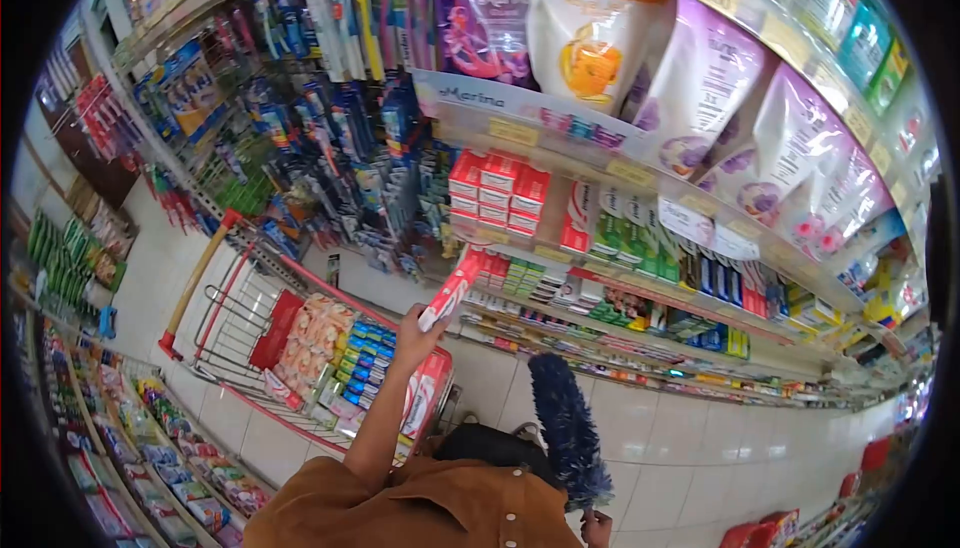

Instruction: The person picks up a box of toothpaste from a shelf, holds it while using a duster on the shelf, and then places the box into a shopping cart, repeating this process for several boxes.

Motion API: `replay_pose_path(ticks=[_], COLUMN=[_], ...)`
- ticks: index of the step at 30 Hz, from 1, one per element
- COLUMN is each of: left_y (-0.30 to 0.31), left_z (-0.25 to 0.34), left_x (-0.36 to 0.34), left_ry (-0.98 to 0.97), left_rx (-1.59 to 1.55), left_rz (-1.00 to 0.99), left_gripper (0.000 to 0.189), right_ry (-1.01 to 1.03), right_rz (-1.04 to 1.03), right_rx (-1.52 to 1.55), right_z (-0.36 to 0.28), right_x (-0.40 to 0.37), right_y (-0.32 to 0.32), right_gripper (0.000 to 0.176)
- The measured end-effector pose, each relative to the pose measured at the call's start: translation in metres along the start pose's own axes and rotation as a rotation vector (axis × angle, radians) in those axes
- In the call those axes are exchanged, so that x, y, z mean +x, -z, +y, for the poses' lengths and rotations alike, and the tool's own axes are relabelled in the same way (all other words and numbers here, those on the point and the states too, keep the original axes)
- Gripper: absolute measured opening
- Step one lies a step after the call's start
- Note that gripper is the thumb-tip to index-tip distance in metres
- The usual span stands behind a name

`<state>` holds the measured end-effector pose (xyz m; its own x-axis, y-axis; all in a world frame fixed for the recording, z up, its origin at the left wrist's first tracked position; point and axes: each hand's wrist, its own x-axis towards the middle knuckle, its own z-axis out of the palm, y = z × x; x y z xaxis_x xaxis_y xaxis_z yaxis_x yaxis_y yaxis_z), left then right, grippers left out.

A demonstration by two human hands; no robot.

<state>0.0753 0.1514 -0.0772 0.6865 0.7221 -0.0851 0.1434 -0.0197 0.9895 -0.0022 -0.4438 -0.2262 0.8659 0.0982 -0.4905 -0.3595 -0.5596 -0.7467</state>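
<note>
Left hand is gripping a red-and-white box, up in the air and not on the shelf yet, matching red boxes at its 1 o'clock. Right hand is closed round a blue duster. Cart at 9 o'clock is loaded with packs

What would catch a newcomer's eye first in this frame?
The left hand holds a red-and-white box up at the packed shelves, mid-frame. Lower right, the right hand grips a blue duster; a loaded red trolley stands at left.
</note>
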Motion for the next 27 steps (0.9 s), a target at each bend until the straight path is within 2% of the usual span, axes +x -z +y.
replay_pose_path(ticks=[1,3,4,5,6,8,9,12,13,16,17,20,21,24,26,27], left_y=[0.006,0.016,0.019,0.018,0.009,0.006,0.002,0.002,-0.003,-0.022,-0.026,-0.037,-0.041,-0.057,-0.069,-0.073], left_z=[-0.001,0.005,0.007,-0.023,-0.021,0.001,0.026,-0.01,-0.011,-0.015,-0.017,0.004,0.016,-0.007,-0.035,-0.026], left_x=[0.004,0.012,0.017,0.033,0.035,0.032,0.02,0.028,0.029,0.032,0.034,0.046,0.05,0.094,0.131,0.14], left_ry=[-0.091,-0.158,-0.196,-0.268,-0.227,-0.14,0.148,0.474,0.58,0.509,0.338,0.234,0.226,0.07,-0.003,-0.043], left_rx=[0.129,0.184,0.205,-0.01,-0.088,-0.218,-0.394,-0.646,-0.616,-0.739,-0.722,-0.414,-0.464,-0.38,-0.146,-0.029], left_rz=[0.048,0.032,0.012,-0.028,-0.032,-0.001,0.018,-0.068,-0.068,-0.042,-0.053,0.024,0.021,-0.099,-0.095,-0.094], left_gripper=[0.025,0.024,0.024,0.026,0.027,0.029,0.038,0.037,0.032,0.029,0.031,0.052,0.057,0.046,0.043,0.041], right_ry=[-0.013,-0.056,-0.065,-0.029,0.005,0.052,0.082,-0.119,-0.075,-0.101,-0.061,-0.051,-0.058,-0.082,-0.101,-0.109], right_rz=[-0.035,-0.055,0.004,0.001,-0.014,0.016,0.02,0.032,0.044,0.056,0.04,-0.002,-0.001,0.012,0.016,0.016], right_rx=[0.058,0.175,0.079,0.127,0.172,0.161,0.155,0.063,0.033,0.02,0.069,0.126,0.115,0.092,0.083,0.08], right_z=[0.0,0.002,0.004,0.0,-0.009,0.011,0.021,0.014,0.012,0.015,0.019,0.017,0.015,0.01,0.004,0.001], right_x=[0.003,-0.004,-0.003,-0.006,-0.012,-0.009,-0.004,-0.003,-0.004,-0.001,-0.001,-0.01,-0.009,-0.006,-0.004,-0.003], right_y=[-0.001,0.004,0.003,0.004,0.005,-0.001,-0.005,-0.009,-0.01,-0.013,-0.013,-0.011,-0.01,-0.014,-0.016,-0.017], right_gripper=[0.03,0.03,0.03,0.03,0.03,0.032,0.033,0.036,0.038,0.038,0.038,0.035,0.035,0.034,0.034,0.034])
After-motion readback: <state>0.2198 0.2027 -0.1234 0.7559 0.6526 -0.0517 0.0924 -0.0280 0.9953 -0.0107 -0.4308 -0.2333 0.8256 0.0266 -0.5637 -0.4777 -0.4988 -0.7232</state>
